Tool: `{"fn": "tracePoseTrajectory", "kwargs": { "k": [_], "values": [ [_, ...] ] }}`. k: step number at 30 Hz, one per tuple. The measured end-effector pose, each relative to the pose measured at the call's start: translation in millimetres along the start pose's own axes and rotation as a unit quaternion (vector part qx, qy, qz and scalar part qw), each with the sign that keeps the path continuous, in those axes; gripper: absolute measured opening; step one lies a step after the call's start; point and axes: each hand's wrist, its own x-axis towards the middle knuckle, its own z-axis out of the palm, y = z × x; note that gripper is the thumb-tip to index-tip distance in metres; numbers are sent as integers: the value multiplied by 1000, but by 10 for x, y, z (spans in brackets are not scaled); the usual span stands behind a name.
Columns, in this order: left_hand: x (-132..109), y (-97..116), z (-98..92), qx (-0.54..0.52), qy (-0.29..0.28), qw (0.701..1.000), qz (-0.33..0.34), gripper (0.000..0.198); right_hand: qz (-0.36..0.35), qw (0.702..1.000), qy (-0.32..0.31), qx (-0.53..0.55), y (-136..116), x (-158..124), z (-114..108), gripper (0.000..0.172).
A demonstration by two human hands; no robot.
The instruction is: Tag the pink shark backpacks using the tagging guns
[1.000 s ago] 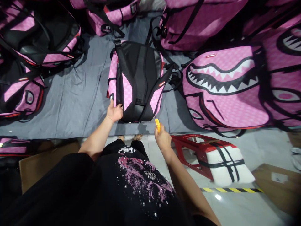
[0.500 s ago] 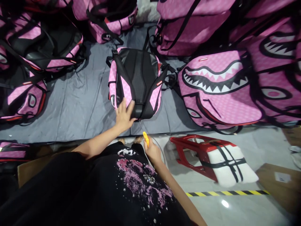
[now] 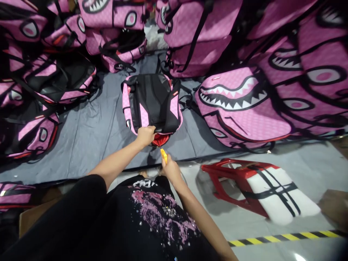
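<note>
A pink and black backpack (image 3: 152,96) lies on the grey cloth with its straps and back panel facing up. My left hand (image 3: 146,136) grips its near bottom edge, fingers curled over the fabric. Beside those fingers, red lining (image 3: 161,139) shows through an opening at the bag's near end. My right hand (image 3: 172,170) is closed around a tool with a yellow handle (image 3: 163,156). The tool's thin tip points at the edge of the red opening; what exactly it touches is too small to tell.
Pink shark-mouth backpacks (image 3: 239,105) crowd the right, with more at the left (image 3: 32,127) and back. A grey cloth (image 3: 84,134) covers the low surface. On the floor at right, a red stool (image 3: 231,181) carries a strapped white pad (image 3: 280,195), near yellow-black tape (image 3: 285,238).
My left hand has gone from lying spread on the backpack to gripping its bottom edge. The red lining now shows there, with the yellow-handled tool at it. The view has shifted.
</note>
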Motion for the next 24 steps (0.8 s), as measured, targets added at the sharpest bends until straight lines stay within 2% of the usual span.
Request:
{"fn": "tracePoseTrajectory", "kwargs": {
  "k": [2, 4, 6, 8, 11, 14, 17, 20, 22, 23, 24],
  "values": [
    [52, 75, -153, -68, 74, 994, -41, 26, -14, 1000, 22, 7, -9, -88, -155, 36],
    [120, 171, -302, -146, 149, 974, -84, 25, -30, 998, 50, 13, -11, -179, -313, 35],
    [169, 262, -428, -234, 214, 941, -118, 23, -49, 994, 100, 19, -18, -235, -452, 36],
    [149, 314, -501, -324, 262, 897, -146, 28, -84, 981, 175, 22, -30, -255, -543, 41],
    [-91, 300, -439, -440, 297, 827, -184, 45, -188, 949, 250, 23, 2, -273, -527, 48],
    [-543, 235, -182, -512, 273, 785, -217, 59, -278, 933, 226, 29, 181, -299, -339, 49],
    [-1073, 189, 91, -536, 192, 788, -235, 62, -261, 953, 152, 22, 408, -289, -124, 51],
    [-1525, 165, 159, -511, 83, 826, -222, 45, -182, 983, 38, 6, 498, -174, 13, 48],
    [-1654, 112, 72, -480, 51, 850, -212, 33, -132, 991, -30, 6, 488, -45, 69, 45],
    [-1642, 58, 10, -456, 56, 863, -210, 33, -114, 992, -51, 10, 484, 19, 91, 44],
    [-1577, -19, -51, -408, 75, 886, -208, 41, -103, 993, -63, 16, 490, 74, 108, 43]
  ]
}}
